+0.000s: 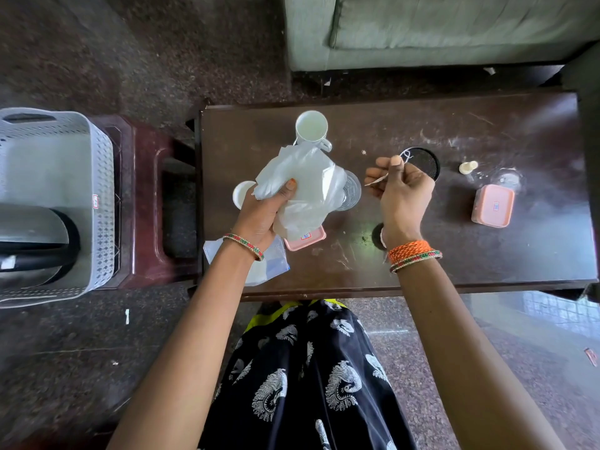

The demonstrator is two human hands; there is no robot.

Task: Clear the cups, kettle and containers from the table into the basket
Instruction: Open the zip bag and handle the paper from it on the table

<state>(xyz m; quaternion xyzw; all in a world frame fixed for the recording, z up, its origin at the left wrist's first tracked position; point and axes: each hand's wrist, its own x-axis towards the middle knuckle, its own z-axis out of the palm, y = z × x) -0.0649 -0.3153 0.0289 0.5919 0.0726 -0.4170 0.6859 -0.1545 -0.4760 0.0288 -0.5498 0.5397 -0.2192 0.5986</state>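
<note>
My left hand point(264, 209) grips a crumpled clear plastic bag point(303, 186) above the dark wooden table point(454, 254). My right hand point(401, 190) pinches a thin white string point(378, 179) to the right of the bag. A white mug point(311, 128) stands behind the bag, and a small white cup point(242, 193) sits left of my left hand. One pink container point(493, 205) rests at the right; another pink container point(306, 239) lies partly under the bag. The grey basket point(94, 177) on the left holds the kettle point(35, 241).
The basket sits on a maroon stool point(146, 203) left of the table. A black round lid point(425, 162), a clear glass point(350, 190), a small cream stopper point(467, 167) and a flat plastic pouch point(272, 264) lie on the table. A green sofa point(438, 30) stands behind.
</note>
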